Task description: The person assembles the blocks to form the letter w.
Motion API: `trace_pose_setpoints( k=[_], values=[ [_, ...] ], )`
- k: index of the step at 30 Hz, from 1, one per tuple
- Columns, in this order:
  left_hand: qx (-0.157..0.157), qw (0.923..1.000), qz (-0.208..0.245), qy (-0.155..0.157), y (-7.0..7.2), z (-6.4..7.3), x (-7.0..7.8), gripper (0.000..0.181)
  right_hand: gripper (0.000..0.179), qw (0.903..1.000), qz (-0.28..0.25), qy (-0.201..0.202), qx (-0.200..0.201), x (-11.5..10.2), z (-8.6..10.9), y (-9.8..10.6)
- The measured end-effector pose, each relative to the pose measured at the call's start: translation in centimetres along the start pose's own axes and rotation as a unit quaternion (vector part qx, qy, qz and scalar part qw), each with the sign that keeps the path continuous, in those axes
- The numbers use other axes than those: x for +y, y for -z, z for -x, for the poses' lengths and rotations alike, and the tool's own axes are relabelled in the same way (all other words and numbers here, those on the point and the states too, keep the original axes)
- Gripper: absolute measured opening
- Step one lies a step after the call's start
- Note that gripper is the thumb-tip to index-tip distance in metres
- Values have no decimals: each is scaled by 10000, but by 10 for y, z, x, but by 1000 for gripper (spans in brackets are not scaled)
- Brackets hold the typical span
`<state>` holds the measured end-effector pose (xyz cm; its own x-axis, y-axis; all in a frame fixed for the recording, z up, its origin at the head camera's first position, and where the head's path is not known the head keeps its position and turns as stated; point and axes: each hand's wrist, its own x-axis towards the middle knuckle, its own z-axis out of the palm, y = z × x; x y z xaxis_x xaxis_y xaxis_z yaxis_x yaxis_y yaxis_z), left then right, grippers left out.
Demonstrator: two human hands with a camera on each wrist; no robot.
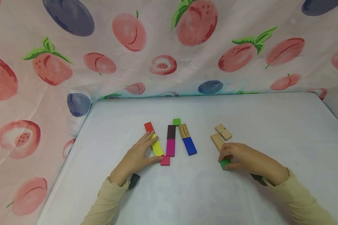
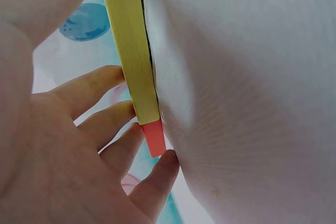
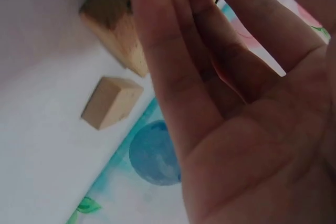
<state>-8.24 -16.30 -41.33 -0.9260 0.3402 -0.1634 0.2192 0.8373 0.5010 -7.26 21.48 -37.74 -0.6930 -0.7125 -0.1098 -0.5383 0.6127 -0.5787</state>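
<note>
My left hand (image 1: 138, 154) lies spread along the left side of a yellow block (image 1: 157, 147), fingertips touching it. Its thumb reaches a small pinkish-red block (image 1: 165, 160) at the near end, and a red block (image 1: 149, 126) adjoins the far end. In the left wrist view, the fingers are extended beside the yellow block (image 2: 131, 51). On the right, my right hand (image 1: 242, 156) pinches a green block (image 1: 224, 163) between thumb and fingers, against the near end of a plain wooden block (image 1: 217, 140). Fingers hide most of the green block in the right wrist view.
Beside the yellow block stand a magenta block (image 1: 170, 147), a dark brown block (image 1: 171, 132), a light green block (image 1: 176, 121), a striped wooden block (image 1: 184, 131) and a blue block (image 1: 190, 146), forming a zigzag. Another wooden block (image 1: 223, 132) lies at right. Fruit-patterned cloth (image 1: 186, 68) hangs behind.
</note>
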Motion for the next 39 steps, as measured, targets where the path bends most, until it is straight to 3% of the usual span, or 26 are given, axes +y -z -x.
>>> trace_pose_setpoints(
  k=[7, 18, 39],
  values=[
    [7, 10000, 17, 35, 1, 0, 1, 84, 16, 9998, -9, 150, 134, -4, -7, -4],
    [36, 10000, 75, 23, 2, 1, 1, 84, 15, 9998, -61, -15, 192, -12, -17, -10],
    [-19, 10000, 64, 42, 1, 1, 3, 84, 18, 9981, 36, 147, 595, -15, -37, -30]
  ],
)
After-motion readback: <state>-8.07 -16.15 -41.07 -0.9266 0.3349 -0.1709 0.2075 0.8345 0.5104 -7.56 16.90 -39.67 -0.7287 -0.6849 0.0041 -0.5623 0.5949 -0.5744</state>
